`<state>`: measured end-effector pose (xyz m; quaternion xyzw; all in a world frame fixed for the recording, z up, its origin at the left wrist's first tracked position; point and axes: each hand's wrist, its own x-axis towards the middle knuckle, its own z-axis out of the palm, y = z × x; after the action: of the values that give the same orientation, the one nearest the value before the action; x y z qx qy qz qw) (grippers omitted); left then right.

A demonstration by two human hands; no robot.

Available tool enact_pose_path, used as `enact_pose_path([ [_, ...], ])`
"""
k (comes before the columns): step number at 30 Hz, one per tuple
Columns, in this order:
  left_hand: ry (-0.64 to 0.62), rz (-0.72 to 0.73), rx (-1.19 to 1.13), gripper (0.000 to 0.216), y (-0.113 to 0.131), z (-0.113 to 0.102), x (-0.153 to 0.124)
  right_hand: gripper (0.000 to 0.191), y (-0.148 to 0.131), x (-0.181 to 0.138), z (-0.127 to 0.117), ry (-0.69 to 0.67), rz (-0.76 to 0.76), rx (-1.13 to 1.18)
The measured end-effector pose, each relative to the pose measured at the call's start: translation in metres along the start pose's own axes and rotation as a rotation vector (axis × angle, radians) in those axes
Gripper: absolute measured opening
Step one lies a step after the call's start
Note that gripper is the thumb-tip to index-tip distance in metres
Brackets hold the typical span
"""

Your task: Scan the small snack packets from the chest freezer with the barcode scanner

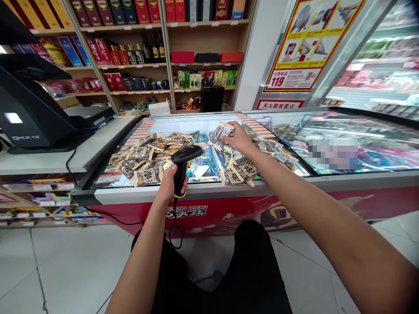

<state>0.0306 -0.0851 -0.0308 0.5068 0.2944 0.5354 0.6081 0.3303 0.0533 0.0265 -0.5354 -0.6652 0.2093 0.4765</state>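
My left hand (pixel 169 182) is wrapped round the grip of a black barcode scanner (pixel 185 153), held upright at the front edge of a chest freezer (pixel 124 196). A cable hangs from the scanner's base. With its fingers closed, my right hand (pixel 240 140) grips a small snack packet (pixel 218 135) with tan ends above the freezer's glass top. Similar packets lie in a left pile (pixel 149 152), behind and beside the scanner. More packets form a right pile (pixel 242 170) under and around my right forearm. Through the glass, blue-toned packages show between the piles.
A checkout terminal (pixel 29 109) stands on a white counter (pixel 42 161) at the left. Wooden shelves (pixel 209 26) with boxes and bottles line the back. The freezer's right section (pixel 347 131) extends rightward. The scanner's cord (pixel 114 222) runs along the freezer's red front.
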Motion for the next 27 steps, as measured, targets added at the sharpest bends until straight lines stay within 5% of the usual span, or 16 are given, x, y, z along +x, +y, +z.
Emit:
enact_pose_path([
  [6, -0.101, -0.043, 0.054, 0.063, 0.001, -0.005, 0.002, 0.054, -0.023, -0.004, 0.015, -0.037, -0.173, -0.136],
  [13, -0.126, -0.048, 0.058, 0.059, -0.001, -0.005, 0.002, 0.049, -0.030, -0.005, 0.019, -0.003, -0.161, -0.167],
  [19, 0.043, 0.021, -0.041, 0.060, -0.003, 0.001, 0.002, 0.029, -0.020, 0.003, 0.026, 0.040, 0.097, -0.092],
  [22, 0.098, 0.053, -0.082, 0.061, -0.003, 0.004, 0.001, 0.021, -0.010, 0.004, 0.034, 0.088, 0.042, -0.066],
  [24, 0.102, 0.053, -0.092, 0.060, -0.003, 0.005, 0.001, 0.015, -0.004, 0.001, 0.041, 0.032, -0.105, -0.142],
  [27, 0.096, 0.045, -0.101, 0.060, -0.003, 0.005, 0.002, 0.016, -0.002, -0.006, 0.050, -0.243, -0.239, -0.340],
])
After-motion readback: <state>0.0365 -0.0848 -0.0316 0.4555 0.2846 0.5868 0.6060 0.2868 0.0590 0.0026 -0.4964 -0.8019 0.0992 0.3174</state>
